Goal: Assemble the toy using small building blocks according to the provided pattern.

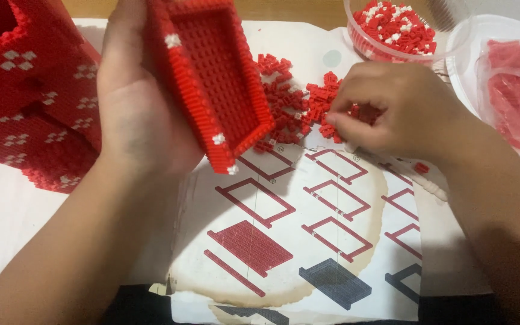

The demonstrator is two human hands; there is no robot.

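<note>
Our left hand (136, 102) grasps the red tray (212, 78), tilted, top centre of frame. Right hand (392, 108) w/ fingertips pinched in the loose bricks (290, 105), upper centre, atop the instruction sheet (308, 235).

A red tray-shaped build of tiny bricks (212, 78), a shallow rectangle with raised walls and a few white bricks at its corners, is tilted up on edge with its studded inside facing us. Just beside it, a loose heap of small red bricks (290, 105) lies scattered on the instruction sheet (308, 229).
</note>
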